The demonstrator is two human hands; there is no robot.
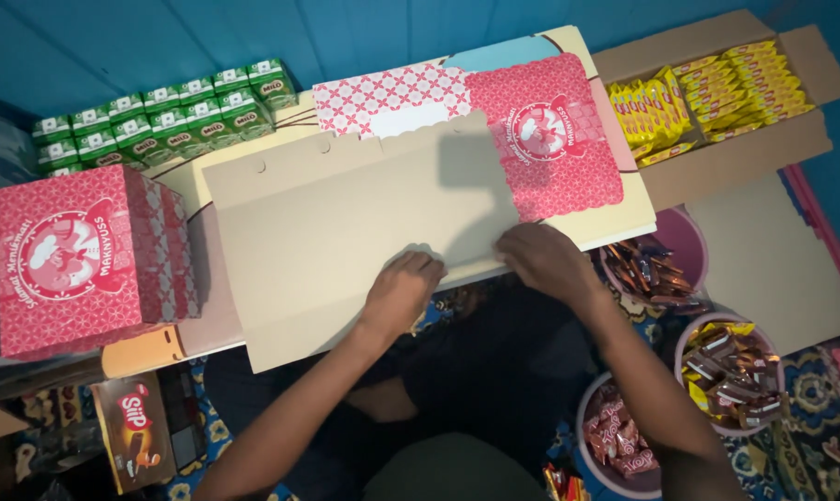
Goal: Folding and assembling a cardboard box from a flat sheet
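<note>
Both hands, left hand (pixel 403 289) and right hand (pixel 542 258), press flat, fingers open, on the unfolded box blank (pixel 346 232) at the counter (pixel 638 218) near edge; crease firmly along the fold

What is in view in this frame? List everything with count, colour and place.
flat box blank: one, tan inside with pink patterned panels, unfolded on the table centre
table: one, cream top, under the blank
folded box: one, pink and white, on the table's left end
drink cartons: a block, count unclear, green, table's far left
cardboard carton: one, brown, open, far right, holding yellow snack packs
tubs: three, pink or purple, on the floor right, filled with wrapped snacks
snack box: one, brown and red, lower left on the floor
left hand: pressing the blank's near edge
right hand: pressing the blank's near edge, beside the left
</note>
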